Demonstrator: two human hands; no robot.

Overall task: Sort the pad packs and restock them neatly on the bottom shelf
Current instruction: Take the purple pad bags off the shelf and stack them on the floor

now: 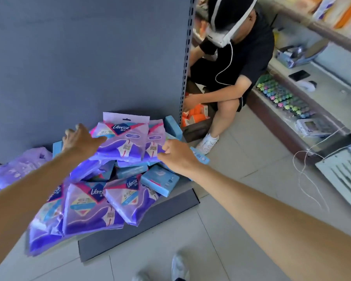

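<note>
- Where the view is closest, at the bottom edge, the toe of a pale shoe (179,266) rests on light grey floor tiles (241,230), and two bare forearms reach forward from the lower corners.
- Just beyond, the bottom shelf (150,218), a dark grey slab low on the floor, carries a loose heap of pad packs.
- At the front of the heap, flat purple Libresse packs (89,209) lie overlapping and tilted, some hanging over the shelf's front edge.
- To their right and behind them, small light blue pad boxes (160,181) lie at mixed angles.
- On top of the heap, a taller purple Libresse pack (122,138) stands nearly upright, with a second purple pack (155,140) just behind its right side.
- The right hand (176,155) has its fingers curled together, pinching the lower right corner of the second purple pack.
- The left hand (79,138) is spread, fingers straight and apart, its thumb lying against the taller pack's left edge.
- More pale purple packs (18,169) lie far left, blurred.
- Behind the heap rises a plain grey back panel (79,57).
- Farther right, a second person (237,63) in black clothes and a white headset sits on the floor, hands at orange boxes (195,116).
- Beyond that person, a glass counter (292,110) holds rows of small coloured items.
</note>
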